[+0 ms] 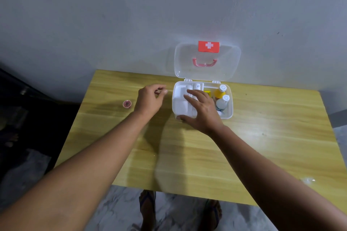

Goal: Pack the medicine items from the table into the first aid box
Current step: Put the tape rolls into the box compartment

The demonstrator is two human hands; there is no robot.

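A white first aid box (230,108) stands open at the far side of the wooden table (187,146), its clear lid (229,62) with a red cross label leaning on the wall. Inside are a white tray (178,103) holding small white rolls (197,86), and to the right a yellow bottle (220,92) and a white bottle (223,101). My right hand (201,111) lies spread over the tray, fingertips on the rolls, thumb at the box's front edge. My left hand (150,99) hovers left of the box, fingers curled; it holds nothing I can make out.
A small round pink-red jar (127,103) sits on the table to the left of my left hand. A scrap of clear plastic (308,181) lies near the right front edge. The grey wall stands right behind the box. My sandalled feet show below the table's front edge.
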